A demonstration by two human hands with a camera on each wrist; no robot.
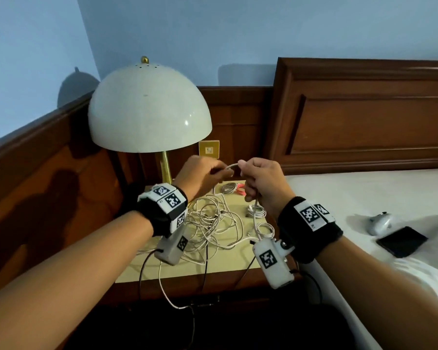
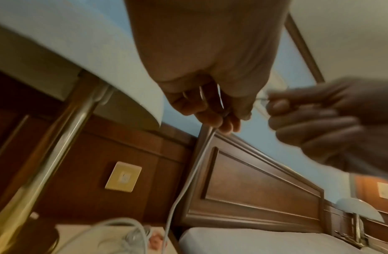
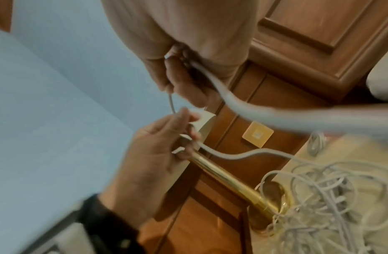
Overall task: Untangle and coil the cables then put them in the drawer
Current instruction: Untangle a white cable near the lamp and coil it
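A tangle of white cables (image 1: 213,223) lies on the cream top of the nightstand (image 1: 218,266). Both hands are raised above it, holding one white cable (image 1: 232,166) between them. My left hand (image 1: 205,176) curls its fingers round small loops of that cable (image 2: 201,94). My right hand (image 1: 258,180) grips the same cable (image 3: 173,104), and the strand runs down from its fist to the tangle. Two small coiled bundles (image 1: 257,210) lie near the right edge, and a white and a pink coil (image 1: 232,189) lie further back. The drawer is not in view.
A lamp with a white dome shade (image 1: 149,109) and brass stem (image 1: 166,168) stands at the nightstand's back left. Wood panelling with a wall plate (image 1: 209,149) is behind. The bed (image 1: 364,198) on the right carries a dark phone (image 1: 402,241) and a white device (image 1: 379,223).
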